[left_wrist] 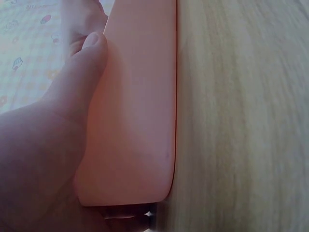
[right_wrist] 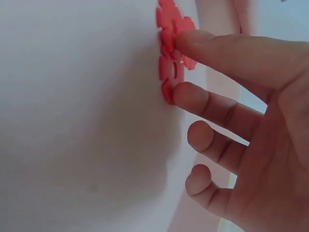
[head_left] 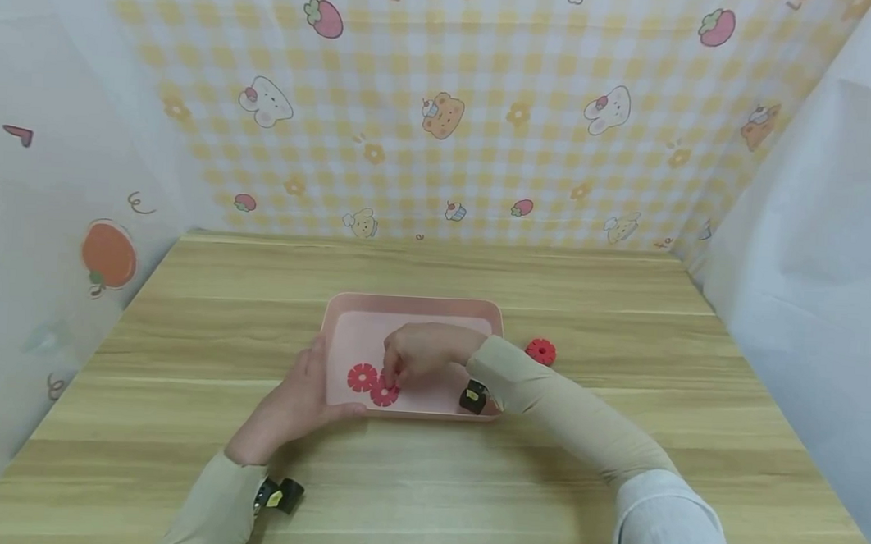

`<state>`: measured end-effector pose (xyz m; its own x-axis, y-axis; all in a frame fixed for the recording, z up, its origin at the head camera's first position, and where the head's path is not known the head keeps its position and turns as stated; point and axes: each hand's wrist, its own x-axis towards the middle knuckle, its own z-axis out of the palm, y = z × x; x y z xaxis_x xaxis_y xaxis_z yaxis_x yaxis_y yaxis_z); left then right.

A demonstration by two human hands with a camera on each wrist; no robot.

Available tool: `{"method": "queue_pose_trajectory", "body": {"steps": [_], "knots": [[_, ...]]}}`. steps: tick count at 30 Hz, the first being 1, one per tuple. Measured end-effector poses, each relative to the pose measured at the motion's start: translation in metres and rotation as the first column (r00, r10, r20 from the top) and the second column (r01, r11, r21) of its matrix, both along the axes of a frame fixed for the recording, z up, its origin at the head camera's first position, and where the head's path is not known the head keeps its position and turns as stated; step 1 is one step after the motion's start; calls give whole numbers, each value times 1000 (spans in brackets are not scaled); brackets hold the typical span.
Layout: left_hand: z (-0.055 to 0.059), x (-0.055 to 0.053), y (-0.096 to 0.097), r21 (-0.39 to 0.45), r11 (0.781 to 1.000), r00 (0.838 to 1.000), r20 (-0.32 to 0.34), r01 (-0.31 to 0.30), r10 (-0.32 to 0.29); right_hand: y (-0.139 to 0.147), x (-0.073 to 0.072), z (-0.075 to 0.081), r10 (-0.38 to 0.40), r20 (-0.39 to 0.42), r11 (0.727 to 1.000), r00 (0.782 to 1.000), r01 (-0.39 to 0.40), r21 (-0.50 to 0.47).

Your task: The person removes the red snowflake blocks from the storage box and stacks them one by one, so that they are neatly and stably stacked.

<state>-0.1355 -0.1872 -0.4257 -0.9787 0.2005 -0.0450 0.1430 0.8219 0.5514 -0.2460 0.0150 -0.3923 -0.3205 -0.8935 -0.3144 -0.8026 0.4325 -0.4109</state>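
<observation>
A pink rectangular tray (head_left: 417, 305) lies on the table. My left hand (head_left: 297, 400) holds its near left corner, thumb (left_wrist: 79, 67) along the front rim and fingers at the left end. Inside the tray my right hand (head_left: 424, 355) pinches a red notched plastic disc (head_left: 384, 394) between thumb and index finger; the other fingers (right_wrist: 200, 135) stay loosely bent. A second red notched disc (head_left: 361, 377) lies touching or very near it on the left. In the right wrist view the red discs (right_wrist: 166, 17) overlap, so I cannot tell whether they are joined.
To the right of the tray, beside my right sleeve, sits another red notched disc (head_left: 541, 351), perhaps stacked. The wooden table (head_left: 424, 485) meets a patterned cloth backdrop (head_left: 441, 174) behind, and white sheets (head_left: 814, 242) hang at both sides.
</observation>
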Motion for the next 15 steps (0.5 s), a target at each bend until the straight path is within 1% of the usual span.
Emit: {"method": "queue_pose_trajectory", "body": {"steps": [5, 9, 11, 15], "knots": [[2, -1, 1, 20, 1000, 1000, -19, 1, 0, 3, -5, 1, -86, 6, 996, 996, 86, 38], [1, -1, 2, 33, 999, 1000, -28, 3, -2, 7, -12, 1, -142, 4, 989, 990, 142, 36], [1, -1, 2, 40, 999, 1000, -28, 3, -2, 9, -15, 1, -154, 5, 988, 988, 154, 32], [-1, 0, 2, 51, 999, 1000, -25, 2, 0, 10, -16, -1, -144, -12, 990, 989, 144, 1]]}}
